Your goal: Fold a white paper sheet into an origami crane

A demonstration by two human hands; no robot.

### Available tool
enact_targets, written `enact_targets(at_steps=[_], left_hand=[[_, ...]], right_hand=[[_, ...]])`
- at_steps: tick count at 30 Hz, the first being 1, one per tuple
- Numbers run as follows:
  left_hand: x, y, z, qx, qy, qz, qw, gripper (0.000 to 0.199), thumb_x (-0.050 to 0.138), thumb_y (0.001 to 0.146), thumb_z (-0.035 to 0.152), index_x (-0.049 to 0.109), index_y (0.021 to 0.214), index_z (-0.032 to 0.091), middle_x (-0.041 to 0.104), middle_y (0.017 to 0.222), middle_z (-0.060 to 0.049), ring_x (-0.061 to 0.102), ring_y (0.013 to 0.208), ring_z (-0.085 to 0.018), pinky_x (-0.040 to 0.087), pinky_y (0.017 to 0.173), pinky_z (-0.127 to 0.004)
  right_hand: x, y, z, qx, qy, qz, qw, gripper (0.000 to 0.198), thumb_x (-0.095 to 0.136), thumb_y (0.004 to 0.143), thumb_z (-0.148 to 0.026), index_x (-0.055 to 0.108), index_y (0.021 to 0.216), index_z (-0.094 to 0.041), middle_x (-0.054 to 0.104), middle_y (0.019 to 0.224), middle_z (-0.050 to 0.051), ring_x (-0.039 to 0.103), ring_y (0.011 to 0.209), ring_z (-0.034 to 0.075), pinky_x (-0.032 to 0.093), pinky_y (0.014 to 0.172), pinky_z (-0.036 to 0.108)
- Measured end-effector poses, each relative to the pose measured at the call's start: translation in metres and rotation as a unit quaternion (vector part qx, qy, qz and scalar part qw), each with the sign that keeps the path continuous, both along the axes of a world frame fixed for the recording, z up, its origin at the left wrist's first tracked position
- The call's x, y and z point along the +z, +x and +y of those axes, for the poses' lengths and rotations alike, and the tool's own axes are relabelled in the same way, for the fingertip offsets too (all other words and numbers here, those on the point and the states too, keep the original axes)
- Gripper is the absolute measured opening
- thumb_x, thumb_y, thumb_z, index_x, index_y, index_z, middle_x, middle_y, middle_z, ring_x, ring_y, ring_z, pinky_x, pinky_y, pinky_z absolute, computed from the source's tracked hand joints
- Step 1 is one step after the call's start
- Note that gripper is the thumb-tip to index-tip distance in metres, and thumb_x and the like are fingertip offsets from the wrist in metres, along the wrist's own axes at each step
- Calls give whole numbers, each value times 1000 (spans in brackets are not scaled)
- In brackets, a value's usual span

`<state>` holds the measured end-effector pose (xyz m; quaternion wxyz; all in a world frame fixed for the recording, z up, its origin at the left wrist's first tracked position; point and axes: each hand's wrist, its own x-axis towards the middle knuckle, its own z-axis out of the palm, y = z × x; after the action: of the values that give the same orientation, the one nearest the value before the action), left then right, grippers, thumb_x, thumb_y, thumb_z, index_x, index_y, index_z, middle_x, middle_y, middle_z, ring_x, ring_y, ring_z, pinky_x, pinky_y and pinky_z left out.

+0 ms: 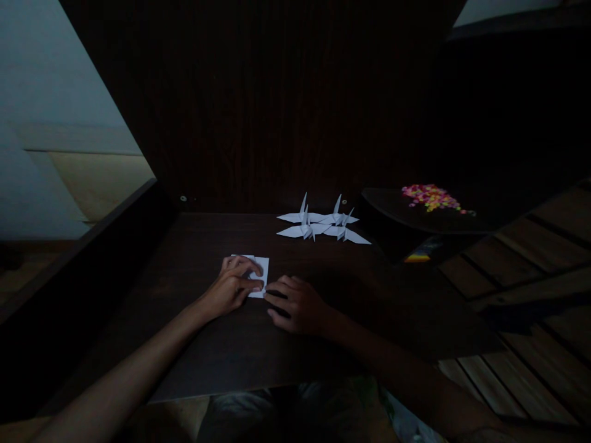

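Note:
A small folded square of white paper [263,266] lies flat on the dark wooden desk [203,363]. My left hand [237,283] rests over its left part, fingers spread and pressing it down, hiding much of the sheet. At the paper's lower right corner is my right hand [298,304], its fingers apart and the tips touching or almost touching the edge. Several white origami cranes [305,229] stand close together behind the hands, wings spread and necks pointing up.
On a raised curved shelf [383,200] at the right sits a heap of small pink and yellow pieces [431,197]. A tall dark panel [258,111] closes off the back, and a low side board [83,246] runs along the left. Slatted wood [530,264] shows at the right.

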<state>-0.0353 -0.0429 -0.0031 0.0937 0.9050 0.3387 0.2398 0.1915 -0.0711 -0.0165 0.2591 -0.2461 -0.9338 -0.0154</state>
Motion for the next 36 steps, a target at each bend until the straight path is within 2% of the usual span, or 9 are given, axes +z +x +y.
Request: enact_targets(at_steps=[9, 15, 18, 22, 29, 36], left_hand=[[2, 0, 1, -34, -44, -33, 998, 20, 52, 88, 22, 72, 88, 23, 57, 96, -7, 51, 95, -20, 41, 85, -34], [2, -2, 3, -45, -66, -56, 995, 26, 47, 89, 15, 70, 98, 22, 58, 100, -7, 51, 99, -19, 43, 87, -34], [5, -7, 6, -30, -53, -64, 996, 33, 43, 88, 10, 67, 106, 23, 60, 103, -7, 51, 101, -19, 43, 88, -35], [12, -14, 8, 27, -2, -40, 999, 31, 47, 88, 16, 63, 114, 24, 63, 107, -6, 51, 102, -22, 40, 89, -40], [8, -12, 7, -43, -4, 21, 999, 31, 51, 88, 21, 64, 115, 28, 63, 120, -5, 48, 117, -23, 34, 99, -43], [6, -11, 7, -38, 15, 54, 998, 24, 52, 88, 24, 68, 106, 28, 66, 118, -5, 50, 118, -25, 29, 101, -51]], right_hand=[[-1, -5, -2, 13, -7, -5, 1000, 28, 53, 86, -29, 60, 109, -14, 65, 109, 13, 55, 96, 23, 41, 75, 37], [3, -9, -6, 16, 2, -31, 999, 30, 50, 88, -27, 57, 112, -11, 63, 111, 14, 53, 101, 24, 41, 78, 37], [5, -9, -8, 6, -6, -38, 999, 31, 49, 88, -29, 58, 113, -12, 63, 115, 13, 52, 100, 24, 41, 79, 38], [7, -9, -9, -1, -19, -48, 999, 32, 50, 88, -30, 57, 113, -11, 62, 115, 12, 51, 97, 24, 41, 78, 38], [6, -10, -9, 0, -29, -50, 998, 33, 49, 89, -31, 57, 114, -10, 62, 115, 13, 49, 99, 25, 42, 79, 39], [5, -9, -9, -9, -26, -32, 999, 34, 50, 88, -32, 58, 113, -11, 60, 114, 14, 49, 102, 27, 44, 80, 40]])
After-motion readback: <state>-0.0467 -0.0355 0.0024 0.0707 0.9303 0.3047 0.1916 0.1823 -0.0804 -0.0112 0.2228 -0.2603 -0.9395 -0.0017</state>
